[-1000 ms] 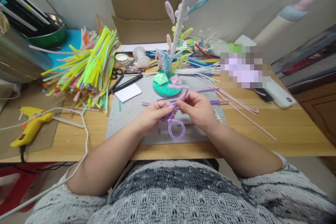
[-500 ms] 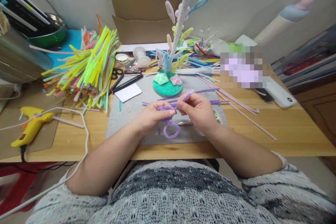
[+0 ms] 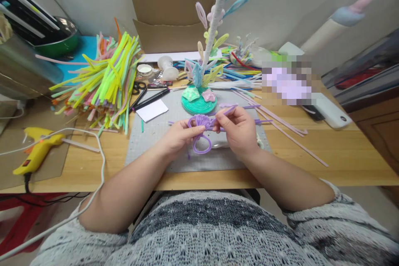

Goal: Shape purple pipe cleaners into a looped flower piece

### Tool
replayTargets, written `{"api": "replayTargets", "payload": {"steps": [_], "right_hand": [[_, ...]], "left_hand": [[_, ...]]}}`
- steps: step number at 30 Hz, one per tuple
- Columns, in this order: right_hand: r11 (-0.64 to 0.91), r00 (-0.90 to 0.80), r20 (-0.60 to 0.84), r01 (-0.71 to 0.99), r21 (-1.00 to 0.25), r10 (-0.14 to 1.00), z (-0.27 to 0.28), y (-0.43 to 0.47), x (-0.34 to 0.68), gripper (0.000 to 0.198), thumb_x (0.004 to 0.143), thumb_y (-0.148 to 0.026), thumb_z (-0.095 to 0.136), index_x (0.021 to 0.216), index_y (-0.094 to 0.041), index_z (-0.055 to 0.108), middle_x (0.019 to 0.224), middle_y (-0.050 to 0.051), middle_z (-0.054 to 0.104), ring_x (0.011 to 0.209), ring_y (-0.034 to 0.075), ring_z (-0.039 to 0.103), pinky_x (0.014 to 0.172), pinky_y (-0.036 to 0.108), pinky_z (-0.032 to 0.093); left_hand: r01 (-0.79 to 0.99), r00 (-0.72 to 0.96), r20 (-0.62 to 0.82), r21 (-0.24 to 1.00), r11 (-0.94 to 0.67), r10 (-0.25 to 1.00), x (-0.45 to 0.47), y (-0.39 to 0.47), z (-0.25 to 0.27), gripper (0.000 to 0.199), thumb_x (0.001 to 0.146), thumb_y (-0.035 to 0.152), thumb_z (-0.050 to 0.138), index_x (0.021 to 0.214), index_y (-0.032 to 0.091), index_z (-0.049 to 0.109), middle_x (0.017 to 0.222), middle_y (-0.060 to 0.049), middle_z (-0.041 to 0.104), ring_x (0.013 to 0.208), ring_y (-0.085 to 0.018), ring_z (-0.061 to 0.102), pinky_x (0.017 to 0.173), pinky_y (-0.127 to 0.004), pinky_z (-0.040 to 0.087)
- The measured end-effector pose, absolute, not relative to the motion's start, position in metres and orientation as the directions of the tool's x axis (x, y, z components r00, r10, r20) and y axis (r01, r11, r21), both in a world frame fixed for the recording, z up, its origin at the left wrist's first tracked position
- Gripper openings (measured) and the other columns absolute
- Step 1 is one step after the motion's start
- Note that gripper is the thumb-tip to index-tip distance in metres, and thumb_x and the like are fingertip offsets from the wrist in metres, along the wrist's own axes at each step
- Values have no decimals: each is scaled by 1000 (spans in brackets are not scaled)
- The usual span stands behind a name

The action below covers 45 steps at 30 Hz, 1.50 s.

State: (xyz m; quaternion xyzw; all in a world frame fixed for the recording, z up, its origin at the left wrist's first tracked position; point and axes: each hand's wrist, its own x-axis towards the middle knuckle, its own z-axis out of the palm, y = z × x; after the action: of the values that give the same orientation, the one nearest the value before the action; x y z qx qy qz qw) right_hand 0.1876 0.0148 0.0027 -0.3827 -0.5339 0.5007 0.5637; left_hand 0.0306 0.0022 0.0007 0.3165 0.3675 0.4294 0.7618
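Between thumb and fingers, my left hand [image 3: 184, 134] pinches a purple pipe cleaner shape [image 3: 202, 121] with a fanned part and loops; one round loop hangs below. My right hand [image 3: 236, 128] is closed on a purple pipe cleaner end [image 3: 230, 110], just right of the shape. Both hands are above the grey cutting mat [image 3: 146, 153]. Loose purple pipe cleaners [image 3: 263, 121] lie behind and beside my right hand. Just beyond my hands stands a round teal base [image 3: 199, 106] with a white wrapped stem [image 3: 215, 20] carrying pastel loops.
On the left are a big bundle of pipe cleaners [image 3: 109, 79], a yellow glue gun [image 3: 39, 147] and its white cable [image 3: 102, 166]. Black pens [image 3: 151, 99], scissors [image 3: 139, 87] and a white card [image 3: 152, 110] lie left of the base. Pink pipe cleaners [image 3: 289, 133] lie right.
The purple shape has turned in my left hand, so its fanned part and another loop show. My right hand has shifted slightly right, with the purple end at a new angle.
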Motion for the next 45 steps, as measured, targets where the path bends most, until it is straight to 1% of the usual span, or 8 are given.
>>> {"api": "replayTargets", "payload": {"steps": [6,9,14,23,29,35,40,45], "right_hand": [[260,-36,265,-112,-959,963,2,13,186,24,76,-37,64,73,-20,48,61,-5,56,51,9,56,48,23,45],[210,-139,220,-80,-974,966,5,13,186,26,72,-41,67,75,-20,52,62,-3,57,54,10,56,49,22,44],[41,-227,25,68,-997,974,5,14,185,26,71,-40,68,74,-16,59,56,-2,58,47,8,51,46,22,40],[41,-220,22,81,-996,975,5,13,184,25,70,-39,69,71,-15,63,54,-1,61,50,10,56,51,24,47],[-7,-230,-15,34,-999,973,8,10,183,26,68,-39,71,68,-15,61,53,-2,60,48,10,57,49,23,48],[45,-190,37,41,-998,981,1,14,186,25,70,-38,70,68,-16,59,53,-2,59,47,9,55,47,22,45],[27,-156,38,-68,-997,987,-4,22,189,27,73,-38,67,66,-17,52,53,-4,58,44,8,52,44,20,42],[-27,-242,5,-129,-991,970,-9,21,186,27,73,-41,67,71,-17,53,59,-3,61,49,9,55,48,22,45]], "left_hand": [[-403,382,-295,800,445,876,30,2,-4,23,64,25,75,83,12,70,79,-4,67,67,-9,56,66,-23,43],[-366,277,-258,862,350,925,30,3,-8,23,63,28,75,78,12,68,76,-4,66,66,-9,56,66,-23,44],[-170,144,-153,970,177,978,30,2,-7,25,67,32,72,83,13,66,75,-3,66,65,-11,58,63,-25,46],[44,90,-4,999,1,996,30,0,-5,14,72,28,67,73,14,66,72,-4,67,70,-15,60,71,-28,47],[-67,145,-76,994,87,986,27,1,-2,17,67,29,71,73,13,69,70,-4,68,67,-14,60,70,-29,48],[-202,206,-147,961,189,967,29,3,-6,26,67,34,71,81,13,68,75,-4,68,69,-13,60,69,-26,45],[-237,116,-203,945,226,972,29,5,-9,24,65,33,74,68,12,62,67,-2,65,64,-10,57,68,-24,43],[-273,200,-141,942,194,970,29,6,-7,29,69,35,70,85,12,64,77,-5,66,70,-13,58,70,-26,45]]}}
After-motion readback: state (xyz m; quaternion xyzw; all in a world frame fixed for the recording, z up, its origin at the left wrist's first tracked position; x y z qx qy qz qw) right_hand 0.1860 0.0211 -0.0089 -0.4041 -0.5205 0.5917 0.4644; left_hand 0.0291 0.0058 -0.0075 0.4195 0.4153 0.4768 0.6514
